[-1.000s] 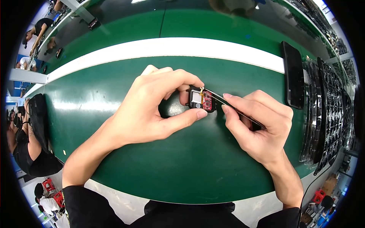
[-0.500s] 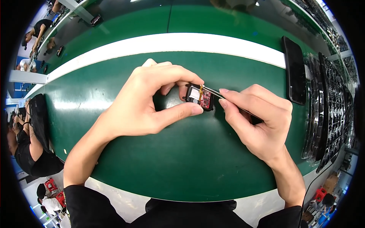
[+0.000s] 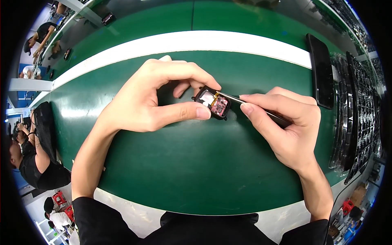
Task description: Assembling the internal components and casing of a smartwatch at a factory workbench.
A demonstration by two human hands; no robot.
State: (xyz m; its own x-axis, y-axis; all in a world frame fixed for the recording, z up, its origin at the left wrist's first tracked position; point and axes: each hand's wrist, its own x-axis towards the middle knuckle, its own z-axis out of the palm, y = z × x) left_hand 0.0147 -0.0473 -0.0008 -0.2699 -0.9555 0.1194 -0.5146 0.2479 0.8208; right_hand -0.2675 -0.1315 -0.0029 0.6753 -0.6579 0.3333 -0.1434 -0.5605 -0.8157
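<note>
L hand (image 3: 141,96) clamps blk device (image 3: 224,117), red PCB (image 3: 221,106) & white part (image 3: 207,98) in but not closed up (can't tell if yellow flex (image 3: 216,96)'s seated), R hand (image 3: 290,118), apart, pinching tweezers (image 3: 233,98) at its edge.

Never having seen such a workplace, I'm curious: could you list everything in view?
Table: one, green, centre
Strip: one, white, across far side
Open device: one, black, centre
Circuit board: one, reddish, inside device
Tweezers: one, silvery and dark, tips at device's upper edge
Flat slab: one, black, upper right
Trays: several, black and clear, right
Stools: several, red, lower corners
Co-workers: several, mostly left
Sleeves: two, black, bottom
Left fingers: one set, bare, holding device
Right fingers: one set, bare, holding tweezers
</note>
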